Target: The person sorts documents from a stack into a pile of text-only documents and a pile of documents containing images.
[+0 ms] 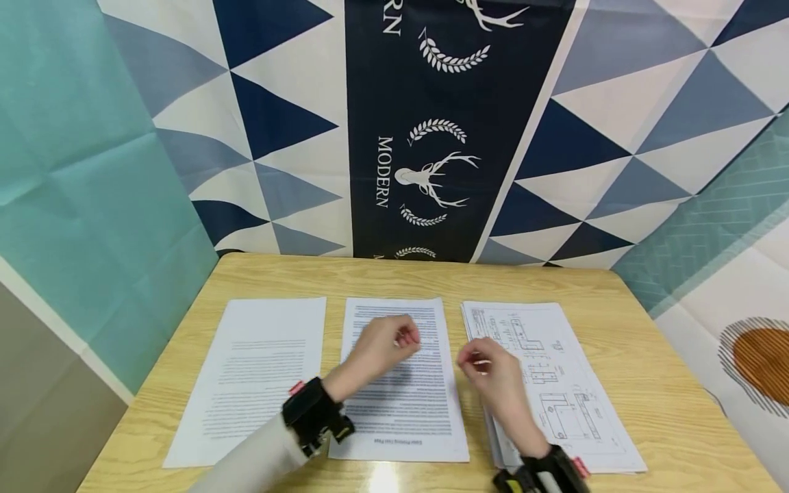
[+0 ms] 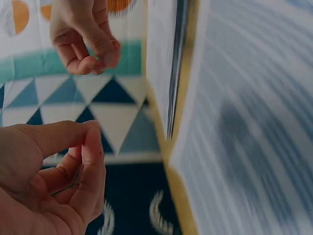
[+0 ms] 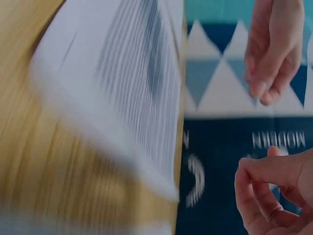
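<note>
My left hand (image 1: 383, 346) hovers over the middle printed sheet (image 1: 425, 411), its fingers curled and its thumb tip meeting the index fingertip. Nothing shows in that pinch in the left wrist view, where the left hand (image 2: 66, 178) is seen close up. Over the left edge of a stack of technical drawings (image 1: 570, 383) is my right hand (image 1: 498, 380), curled the same way. The right wrist view shows the right hand (image 3: 274, 188) with thumb and index fingertip together and no object between them. A shadow falls on the middle sheet, whose text is upside down.
A third sheet with printed text (image 1: 265, 383) lies at the left of the wooden table (image 1: 394, 277). Behind the table hangs a patterned cloth (image 1: 296, 130) with triangles and deer heads. Teal cloth (image 1: 111, 171) covers the left side.
</note>
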Demonstrator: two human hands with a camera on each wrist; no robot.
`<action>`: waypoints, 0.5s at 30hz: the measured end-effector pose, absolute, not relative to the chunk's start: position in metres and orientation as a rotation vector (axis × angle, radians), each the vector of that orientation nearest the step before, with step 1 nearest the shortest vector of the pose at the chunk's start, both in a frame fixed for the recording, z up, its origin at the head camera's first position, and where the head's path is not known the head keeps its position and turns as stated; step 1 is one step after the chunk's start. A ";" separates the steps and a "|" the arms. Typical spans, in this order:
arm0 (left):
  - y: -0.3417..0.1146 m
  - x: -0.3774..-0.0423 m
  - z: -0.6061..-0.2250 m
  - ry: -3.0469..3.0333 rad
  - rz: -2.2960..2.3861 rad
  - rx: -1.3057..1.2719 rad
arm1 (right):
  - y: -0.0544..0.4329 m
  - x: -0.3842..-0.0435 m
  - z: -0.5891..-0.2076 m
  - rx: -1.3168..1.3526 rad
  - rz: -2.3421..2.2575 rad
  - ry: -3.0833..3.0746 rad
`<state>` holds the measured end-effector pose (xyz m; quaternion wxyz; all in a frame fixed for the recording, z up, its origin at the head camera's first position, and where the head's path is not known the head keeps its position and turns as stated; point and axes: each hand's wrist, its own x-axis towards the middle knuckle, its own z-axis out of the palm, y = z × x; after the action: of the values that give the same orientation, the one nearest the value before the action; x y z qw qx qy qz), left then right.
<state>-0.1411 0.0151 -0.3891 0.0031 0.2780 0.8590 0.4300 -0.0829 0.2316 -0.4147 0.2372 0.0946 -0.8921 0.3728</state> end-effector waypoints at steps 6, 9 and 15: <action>-0.066 -0.141 -0.402 2.961 1.183 0.602 | 0.157 -0.095 -0.426 0.372 1.183 -2.597; -0.111 -0.134 -0.416 3.026 1.073 0.477 | 0.125 -0.094 -0.433 0.494 1.147 -2.732; -0.189 -0.112 -0.440 3.084 0.911 0.232 | 0.075 -0.086 -0.442 0.709 0.997 -3.021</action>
<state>-0.1120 -0.1892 -0.4402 -0.0414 0.0718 0.9557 0.2824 -0.0865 0.0750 -0.4419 -0.0588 0.2171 -0.9253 0.3053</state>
